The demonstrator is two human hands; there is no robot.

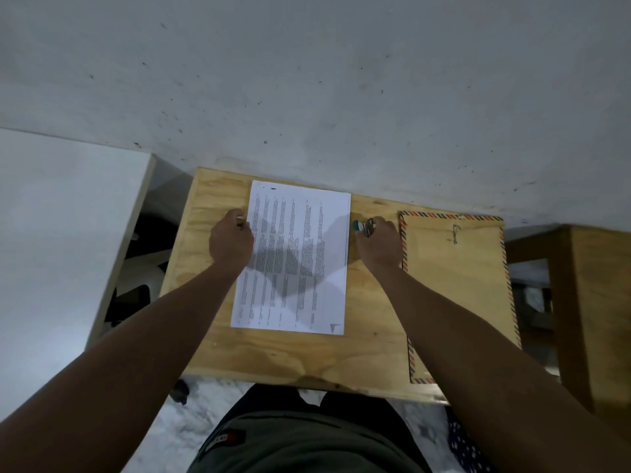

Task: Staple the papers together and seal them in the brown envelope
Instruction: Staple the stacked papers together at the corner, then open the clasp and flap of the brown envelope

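A stack of printed white papers [300,233] lies in the middle of a small plywood table [290,356]. My left hand [231,242] rests curled on the papers' left edge, fingers pressing the sheets. My right hand [379,242] is just right of the papers, closed around a small stapler [363,227] with a teal end that pokes out towards the paper. The brown envelope [457,288], edged with red and blue stripes and fitted with a metal clasp, lies flat on the table's right side, partly under my right forearm.
A grey wall rises directly behind the table. A white panel [61,233] stands to the left and a wooden stool or bench [594,302] to the right. My lap sits under the table's near edge.
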